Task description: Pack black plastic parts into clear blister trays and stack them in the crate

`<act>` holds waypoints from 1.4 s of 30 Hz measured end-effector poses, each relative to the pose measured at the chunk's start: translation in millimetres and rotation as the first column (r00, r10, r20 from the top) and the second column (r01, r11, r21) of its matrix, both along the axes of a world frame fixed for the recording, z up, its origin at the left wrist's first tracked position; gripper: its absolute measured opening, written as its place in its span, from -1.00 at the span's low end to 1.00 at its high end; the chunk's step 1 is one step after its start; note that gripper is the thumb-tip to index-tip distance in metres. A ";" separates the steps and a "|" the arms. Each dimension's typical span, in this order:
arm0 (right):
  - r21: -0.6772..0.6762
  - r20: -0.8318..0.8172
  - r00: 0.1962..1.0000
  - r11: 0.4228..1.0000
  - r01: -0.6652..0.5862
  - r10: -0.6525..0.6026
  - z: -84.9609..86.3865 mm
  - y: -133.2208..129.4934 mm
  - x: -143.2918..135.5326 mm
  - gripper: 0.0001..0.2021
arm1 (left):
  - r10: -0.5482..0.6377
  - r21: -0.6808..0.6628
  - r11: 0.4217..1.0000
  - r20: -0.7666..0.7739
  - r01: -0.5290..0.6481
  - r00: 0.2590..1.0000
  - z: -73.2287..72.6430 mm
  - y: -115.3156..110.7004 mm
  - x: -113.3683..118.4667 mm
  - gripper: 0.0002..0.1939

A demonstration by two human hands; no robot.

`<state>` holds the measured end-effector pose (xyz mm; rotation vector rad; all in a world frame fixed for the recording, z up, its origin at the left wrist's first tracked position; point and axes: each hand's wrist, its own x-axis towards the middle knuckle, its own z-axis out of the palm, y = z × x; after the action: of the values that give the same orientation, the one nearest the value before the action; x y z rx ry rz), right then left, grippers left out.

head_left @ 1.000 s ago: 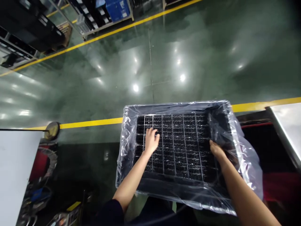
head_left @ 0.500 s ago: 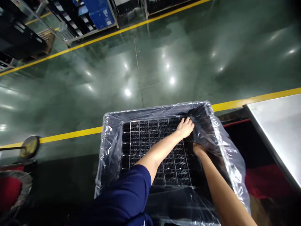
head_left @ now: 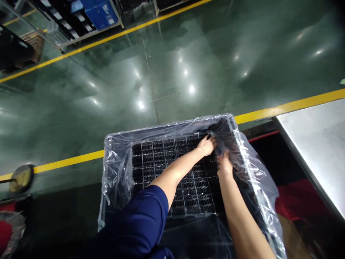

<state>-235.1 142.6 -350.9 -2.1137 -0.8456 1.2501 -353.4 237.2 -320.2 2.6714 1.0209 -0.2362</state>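
Note:
A deep crate lined with clear plastic film [head_left: 118, 169] stands in front of me. Inside it lies a black tray with a grid of dividers [head_left: 164, 158], its cells filled with rows of small dark parts too fine to name. My left hand [head_left: 207, 145] reaches across the grid to its far right corner, fingers stretched out and apart. Close beside it, my right hand [head_left: 225, 164] is over the tray's right edge, by the film on the crate's right wall. Its fingers are smeared by motion, and I cannot see whether they hold anything.
A pale metal tabletop [head_left: 315, 144] stands to the right, with red material [head_left: 292, 199] below its near edge. A round yellowish disc on a rod [head_left: 21, 178] is at the left. Beyond the green floor [head_left: 172, 82], a rack holds blue bins [head_left: 99, 14].
My right hand has moved forward and up from beside the tray, so its fingers now show, blurred. My left hand stays near the far right corner. The whole view has shifted slightly.

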 end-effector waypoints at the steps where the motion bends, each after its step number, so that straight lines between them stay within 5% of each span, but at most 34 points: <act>1: -0.009 -0.041 0.995 0.996 0.091 -0.091 3.7 3.1 -2.0 -0.64 | 0.002 -0.015 1.000 -0.004 -0.002 1.000 1.1 -0.2 -0.4 -0.63; 6: -0.005 -0.257 0.894 0.925 0.379 -0.368 31.4 6.7 -12.9 -0.62 | 0.017 -0.075 0.997 0.001 -0.017 1.000 4.1 -1.3 -2.1 -0.63; 12: 0.070 -0.425 0.808 0.875 0.479 -0.408 61.4 -12.9 -21.0 -0.49 | 0.044 -0.143 0.989 0.001 -0.044 0.999 -6.7 1.0 -0.5 -0.66; 20: 0.054 -0.386 0.897 0.966 0.254 -0.215 95.3 -33.6 -0.3 -0.32 | 0.080 -0.199 0.977 0.008 -0.076 0.997 -16.0 11.4 -0.8 -0.55; 26: -0.183 -0.258 0.965 0.978 -0.097 0.047 136.6 -86.1 56.7 -0.34 | 0.127 -0.261 0.959 0.039 -0.112 0.991 -21.5 -0.1 2.1 -0.44; 30: -0.472 -0.113 0.930 0.805 -0.360 0.349 133.5 -140.7 81.5 -0.50 | 0.139 -0.211 0.971 0.123 -0.111 0.983 -16.8 -79.2 -7.1 -0.38; 36: -0.705 -0.044 0.698 0.473 -0.528 0.715 81.1 -182.8 51.7 -0.58 | -0.230 -0.221 0.939 0.171 0.265 0.958 -7.5 -242.8 -29.9 -0.39; 39: -0.735 -0.088 0.562 0.327 -0.594 0.822 65.3 -189.5 42.8 -0.58 | -0.315 -0.244 0.902 0.187 0.355 0.930 -14.1 -273.3 -39.5 -0.42; 42: -0.755 -0.128 0.452 0.208 -0.621 0.883 56.5 -192.8 44.3 -0.58 | -0.314 -0.268 0.893 0.207 0.362 0.927 -22.4 -272.7 -48.4 -0.42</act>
<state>-190.8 -50.2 -294.4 -2.6423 -2.0909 2.0161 -401.8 -35.5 -342.6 2.5169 0.4215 -0.2234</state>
